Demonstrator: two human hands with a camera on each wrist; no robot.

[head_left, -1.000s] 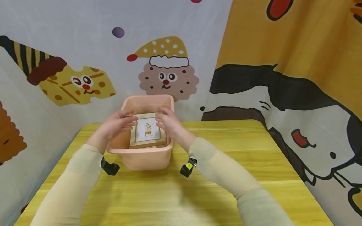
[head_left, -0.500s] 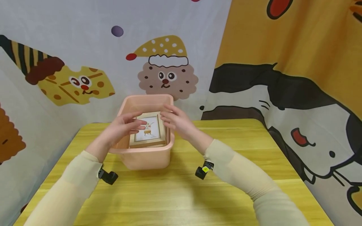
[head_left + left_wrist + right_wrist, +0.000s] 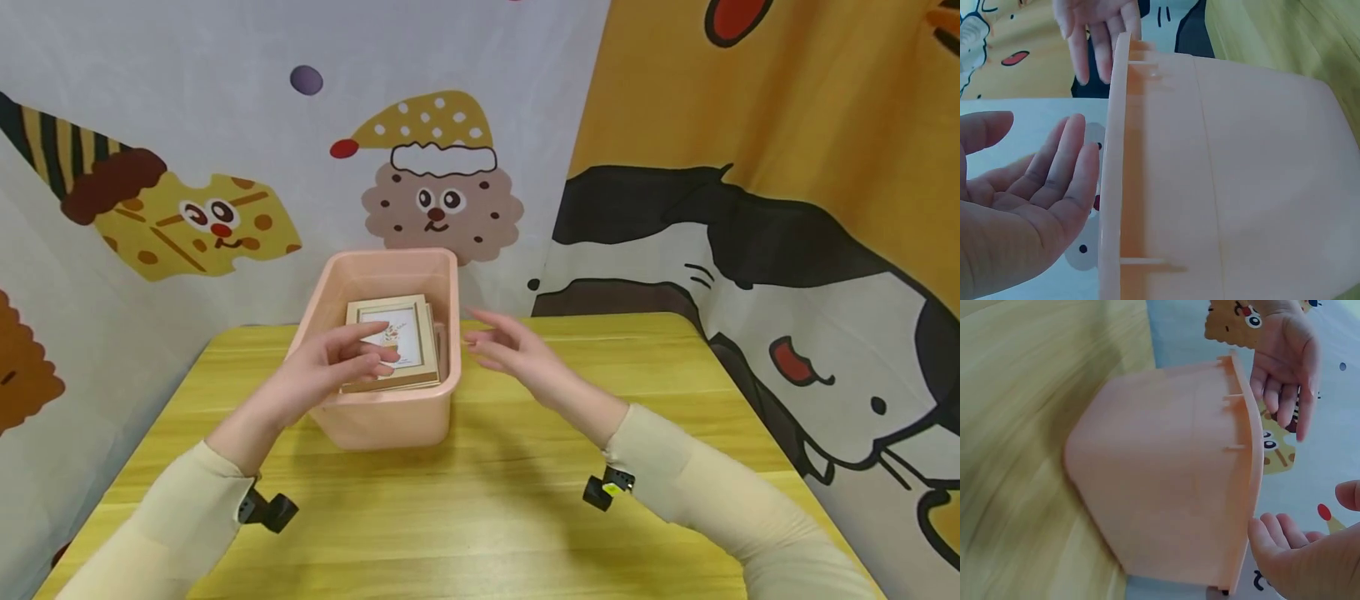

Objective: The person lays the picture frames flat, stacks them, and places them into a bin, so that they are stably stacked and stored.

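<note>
A pink plastic bin [image 3: 390, 421] stands on the wooden table, and inside it lies a stack of light wood picture frames [image 3: 431, 354]. The top one shows a small drawing of a potted plant. My left hand [image 3: 333, 367] hovers over the bin's near left part, fingers loosely extended, hiding part of the stack. To the right of the bin's rim, my right hand [image 3: 525, 354] hangs in the air with relaxed fingers and holds nothing. In the left wrist view, the left hand [image 3: 1035, 194] is palm up beside the rim [image 3: 1113, 181], also holding nothing.
The yellow wood-grain table [image 3: 480, 517] extends in front of the bin and to its right. Close behind it hangs a cartoon-printed cloth [image 3: 442, 50]. Both wrists carry small black cameras, on the left [image 3: 270, 510] and on the right [image 3: 603, 490].
My right hand has moved from over the bin out to the right, past its rim. The left hand has shifted slightly right and toward me. Bin and picture frames stay in place.
</note>
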